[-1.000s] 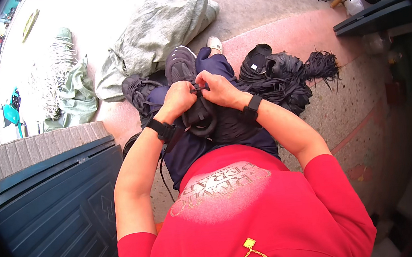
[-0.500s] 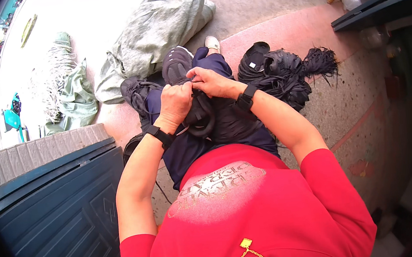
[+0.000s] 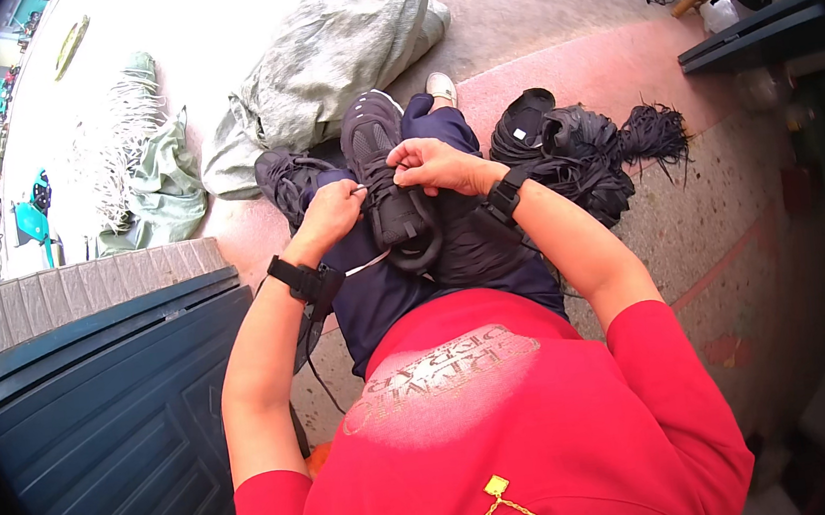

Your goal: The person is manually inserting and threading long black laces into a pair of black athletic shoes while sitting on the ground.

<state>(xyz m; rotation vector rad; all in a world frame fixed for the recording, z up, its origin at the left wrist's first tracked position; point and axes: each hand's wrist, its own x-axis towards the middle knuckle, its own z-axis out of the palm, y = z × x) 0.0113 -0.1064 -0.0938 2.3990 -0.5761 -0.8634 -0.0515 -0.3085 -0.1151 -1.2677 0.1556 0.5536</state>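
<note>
Plainly, from the head view, which is all we have to go by, lacing looks to be the step in hand. We see a black shoe (image 3: pixel 370 141) lying lengthwise over our dark blue trousers (image 3: pixel 387 305), toe pointing away and heel opening turned towards our red shirt (image 3: pixel 514 458). Our left hand (image 3: pixel 329 211) sits just beside the shoe's left edge, thumb and forefinger pressed together on what we take to be an end of the dark lace (image 3: pixel 380 180); a pale speck shows at the fingertips, too small to tell whether it is the lace's tip. Our right hand (image 3: pixel 438 167) is at the opposite edge, pinching a thin dark strand, seemingly the same lace, with the other fingers loosely curled. Next, we judge, calls for keeping both pinches while the slack is evened and an end is guided to its eyelet; dark on dark, that hole would be easy to miss. Another dark shoe (image 3: pixel 282 179) lies left of the one being worked, a black heap (image 3: pixel 578 155) with a frayed tuft lies to the right, and a grey-green sack (image 3: pixel 317 66) lies beyond.
</note>
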